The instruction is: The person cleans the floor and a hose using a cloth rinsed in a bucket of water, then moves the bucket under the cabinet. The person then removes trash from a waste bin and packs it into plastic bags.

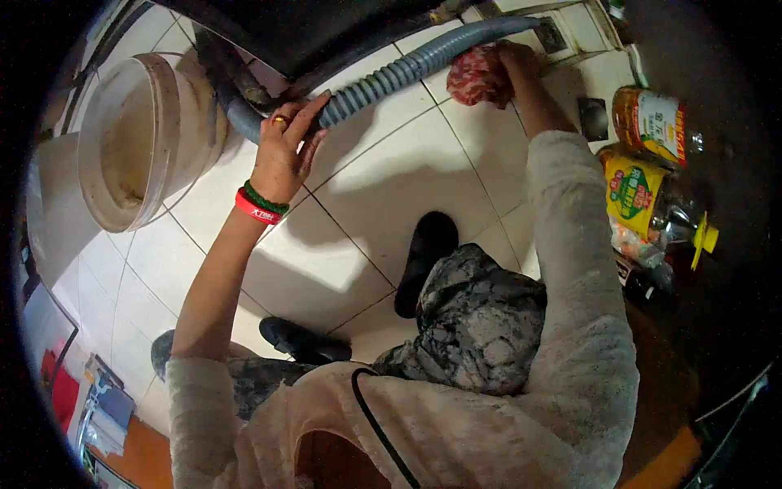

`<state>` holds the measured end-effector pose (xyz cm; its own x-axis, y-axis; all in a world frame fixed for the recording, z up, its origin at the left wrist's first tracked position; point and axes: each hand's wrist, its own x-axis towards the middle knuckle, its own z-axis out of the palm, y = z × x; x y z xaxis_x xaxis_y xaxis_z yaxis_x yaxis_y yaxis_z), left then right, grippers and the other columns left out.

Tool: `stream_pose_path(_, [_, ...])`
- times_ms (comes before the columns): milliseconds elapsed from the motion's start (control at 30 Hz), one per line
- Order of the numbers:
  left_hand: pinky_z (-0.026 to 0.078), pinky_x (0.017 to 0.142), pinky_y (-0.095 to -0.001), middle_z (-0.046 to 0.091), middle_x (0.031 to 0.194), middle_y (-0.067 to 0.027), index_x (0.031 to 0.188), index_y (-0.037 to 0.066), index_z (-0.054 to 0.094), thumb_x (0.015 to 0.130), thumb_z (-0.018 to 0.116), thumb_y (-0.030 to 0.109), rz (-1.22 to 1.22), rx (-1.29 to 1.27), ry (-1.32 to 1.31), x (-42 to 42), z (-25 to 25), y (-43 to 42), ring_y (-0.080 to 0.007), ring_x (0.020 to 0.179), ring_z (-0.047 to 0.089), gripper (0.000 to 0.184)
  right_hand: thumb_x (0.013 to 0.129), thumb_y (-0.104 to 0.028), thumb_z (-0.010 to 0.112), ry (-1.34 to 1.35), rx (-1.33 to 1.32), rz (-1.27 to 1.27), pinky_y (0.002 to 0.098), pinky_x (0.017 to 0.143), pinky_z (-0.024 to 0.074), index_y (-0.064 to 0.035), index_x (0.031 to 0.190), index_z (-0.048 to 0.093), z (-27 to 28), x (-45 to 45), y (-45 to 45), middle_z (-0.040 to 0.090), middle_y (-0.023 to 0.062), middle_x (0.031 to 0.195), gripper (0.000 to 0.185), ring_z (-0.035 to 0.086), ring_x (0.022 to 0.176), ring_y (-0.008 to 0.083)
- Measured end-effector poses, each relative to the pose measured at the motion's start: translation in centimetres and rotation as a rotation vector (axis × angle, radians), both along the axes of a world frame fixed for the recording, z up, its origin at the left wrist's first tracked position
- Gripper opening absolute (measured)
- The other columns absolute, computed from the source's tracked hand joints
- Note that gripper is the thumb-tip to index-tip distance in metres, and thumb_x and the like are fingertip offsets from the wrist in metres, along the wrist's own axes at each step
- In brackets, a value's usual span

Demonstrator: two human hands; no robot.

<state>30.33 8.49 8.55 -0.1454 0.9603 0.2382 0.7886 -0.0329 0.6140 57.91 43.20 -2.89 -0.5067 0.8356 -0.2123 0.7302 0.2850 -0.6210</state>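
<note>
Pale floor tiles [371,208] stretch to where the left hand [281,148], loosely curled, holds a grey, ribbed plastic hose [376,86] near the floor's far edge, seemingly light, springy and best gripped on its ribs, while farther off the right hand [519,59] clutches a crumpled red-and-white cloth [476,79] beside it.

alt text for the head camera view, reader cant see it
A person's left hand grips a ribbed grey plastic hose above white floor tiles, while the right hand holds a crumpled red-and-white cloth near its far end; a cloudy plastic bucket stands left.
</note>
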Motion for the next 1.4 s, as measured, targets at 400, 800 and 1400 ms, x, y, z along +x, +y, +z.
stream_pose_path(400, [0.046,0.077,-0.0382,0.057,0.101,-0.0164,0.12,0.013,0.053,0.075,0.063,0.003,-0.002,-0.013,0.1,-0.3,0.8,1.2,-0.0333,0.088,0.054,0.048,0.07,-0.01,0.06,-0.368,0.173,0.799,0.0395,0.084,0.0429,-0.0059,0.107,0.049,3.3,-13.2,-19.0,0.047,0.0139,0.111,0.039,0.044,0.103,0.0302])
stream_pose_path(800, [0.039,0.088,-0.0443,0.047,0.115,-0.0196,0.121,0.018,0.05,0.066,0.073,0.013,0.17,0.148,0.292,-1.0,0.6,-5.2,-0.0376,0.103,0.046,0.061,0.082,-0.012,0.051,-0.1,0.031,0.571,0.0348,0.081,0.0432,-0.006,0.112,0.049,4.1,4.7,-18.7,0.049,0.0084,0.106,0.031,0.047,0.096,0.0258])
stream_pose_path(1400, [0.045,0.05,-0.0419,0.059,0.067,-0.0136,0.078,0.009,0.056,0.075,0.067,0.03,0.486,-0.169,0.627,-10.3,4.3,-18.3,-0.0338,0.06,0.057,0.024,0.06,-0.024,0.07,-0.307,0.331,0.21,0.0364,0.088,0.0397,-0.0077,0.117,0.042,-2.1,8.0,-19.9,0.046,0.0144,0.111,0.065,0.046,0.106,0.0282])
